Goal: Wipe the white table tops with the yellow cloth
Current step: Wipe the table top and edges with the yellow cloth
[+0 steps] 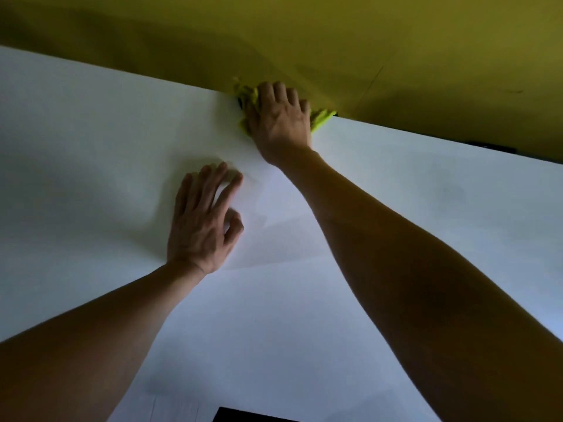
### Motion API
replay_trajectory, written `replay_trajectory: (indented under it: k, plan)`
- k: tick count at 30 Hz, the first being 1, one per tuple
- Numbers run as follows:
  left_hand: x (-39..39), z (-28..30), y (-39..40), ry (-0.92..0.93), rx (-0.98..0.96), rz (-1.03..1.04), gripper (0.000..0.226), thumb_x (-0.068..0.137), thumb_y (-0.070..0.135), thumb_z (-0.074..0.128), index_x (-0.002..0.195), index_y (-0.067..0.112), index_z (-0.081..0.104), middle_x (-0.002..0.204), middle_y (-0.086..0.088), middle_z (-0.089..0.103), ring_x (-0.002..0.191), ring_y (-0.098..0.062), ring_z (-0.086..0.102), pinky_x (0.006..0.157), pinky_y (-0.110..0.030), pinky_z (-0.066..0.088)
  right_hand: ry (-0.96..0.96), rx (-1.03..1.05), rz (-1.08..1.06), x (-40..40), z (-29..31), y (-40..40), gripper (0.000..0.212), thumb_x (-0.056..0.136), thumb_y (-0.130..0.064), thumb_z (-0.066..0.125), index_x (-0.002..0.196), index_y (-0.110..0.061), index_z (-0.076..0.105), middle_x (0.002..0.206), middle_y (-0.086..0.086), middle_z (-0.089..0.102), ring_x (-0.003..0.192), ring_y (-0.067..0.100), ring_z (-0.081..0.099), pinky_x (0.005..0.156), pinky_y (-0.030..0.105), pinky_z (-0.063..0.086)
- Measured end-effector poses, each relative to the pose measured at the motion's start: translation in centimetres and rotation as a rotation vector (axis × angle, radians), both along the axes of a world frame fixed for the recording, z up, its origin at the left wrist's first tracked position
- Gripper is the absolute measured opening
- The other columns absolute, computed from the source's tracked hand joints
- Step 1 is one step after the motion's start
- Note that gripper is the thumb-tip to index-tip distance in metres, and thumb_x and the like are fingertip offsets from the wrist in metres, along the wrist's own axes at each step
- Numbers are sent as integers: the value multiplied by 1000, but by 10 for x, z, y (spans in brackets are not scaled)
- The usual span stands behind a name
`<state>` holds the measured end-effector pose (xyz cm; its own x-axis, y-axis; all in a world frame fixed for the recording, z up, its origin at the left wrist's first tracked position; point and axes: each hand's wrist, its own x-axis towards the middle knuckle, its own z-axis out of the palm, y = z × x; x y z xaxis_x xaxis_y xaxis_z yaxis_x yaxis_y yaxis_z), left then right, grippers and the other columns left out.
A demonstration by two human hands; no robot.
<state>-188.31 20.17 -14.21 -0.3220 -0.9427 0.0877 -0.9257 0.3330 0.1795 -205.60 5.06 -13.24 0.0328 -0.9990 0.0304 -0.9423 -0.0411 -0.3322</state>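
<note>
Yellow cloth (321,118) bunched at far edge of white table top (91,141), right against yellow wall (396,41). Right hand (281,121) flat on top of cloth, fingers together and straight, pressing it down; cloth pokes out on both sides of hand. Right arm stretched long across table. Left hand (202,220) planted on bare table nearer body, fingers spread, holding nothing. Dark object (243,415) at near edge, cut off, can't identify.
</note>
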Motion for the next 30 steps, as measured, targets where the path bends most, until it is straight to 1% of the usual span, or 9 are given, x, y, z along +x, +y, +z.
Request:
replay_trajectory:
  k: [7, 10, 12, 15, 19, 21, 25, 28, 30]
  plan:
    - [0, 1, 1, 6, 7, -2, 69, 92, 27, 47, 160, 17, 41, 169, -14, 33, 155, -41, 29, 129, -55, 16, 63, -5, -257, -159, -3, 57, 51, 98, -47, 34, 124, -8, 55, 127, 21, 56, 116, 39, 51, 93, 47, 36]
    - [-2, 3, 0, 11, 12, -3, 69, 92, 27, 47, 159, 16, 42, 168, -15, 33, 155, -41, 29, 129, -57, 16, 57, -21, -299, -200, -3, 70, 50, 98, -44, 31, 116, -4, 56, 116, 23, 56, 109, 41, 52, 91, 46, 37]
    - [-4, 3, 0, 22, 11, 9, 67, 92, 24, 48, 158, 15, 43, 168, -15, 34, 154, -42, 30, 128, -58, 17, 58, -25, -373, -196, -6, 66, 47, 100, -41, 33, 117, -4, 57, 116, 23, 57, 109, 40, 53, 94, 46, 37]
    - [-5, 3, 0, 30, 1, 12, 65, 93, 22, 48, 158, 15, 44, 167, -16, 34, 154, -43, 31, 127, -59, 18, 74, -4, -477, -155, -3, 53, 58, 96, -48, 27, 117, -4, 59, 117, 24, 59, 110, 40, 53, 96, 46, 35]
    - [-5, 2, 2, 14, -3, 4, 63, 94, 22, 47, 157, 12, 46, 166, -18, 35, 153, -44, 32, 127, -61, 19, 31, -31, -290, -69, -2, 33, 50, 89, -49, 39, 112, -10, 60, 111, 17, 61, 103, 36, 55, 89, 44, 37]
    - [-7, 0, 3, -6, -9, 10, 61, 95, 21, 46, 154, 9, 48, 164, -20, 38, 151, -46, 34, 126, -62, 19, 15, -24, -211, -40, 0, 22, 42, 95, -47, 39, 113, -14, 58, 112, 12, 61, 105, 33, 54, 89, 44, 36]
    - [-35, 6, 3, -1, 23, 40, 56, 96, 21, 41, 146, 0, 51, 156, -24, 46, 147, -44, 40, 125, -59, 23, -9, -53, -126, -39, -3, 17, 37, 100, -45, 38, 112, -16, 57, 110, 8, 60, 104, 31, 54, 86, 42, 36]
    - [-103, 13, 25, 58, 96, -164, 63, 95, 27, 43, 153, 3, 45, 162, -20, 42, 150, -41, 39, 126, -55, 26, -46, -55, -72, -48, -3, 17, 36, 100, -47, 39, 113, -18, 57, 111, 6, 60, 106, 31, 54, 86, 42, 36]
    - [-152, 12, 52, 52, 151, -207, 65, 95, 33, 42, 153, 5, 46, 163, -18, 41, 153, -39, 34, 128, -54, 22, -49, -32, -32, -58, -3, 16, 36, 101, -47, 38, 114, -18, 56, 113, 5, 59, 108, 30, 54, 87, 41, 36]
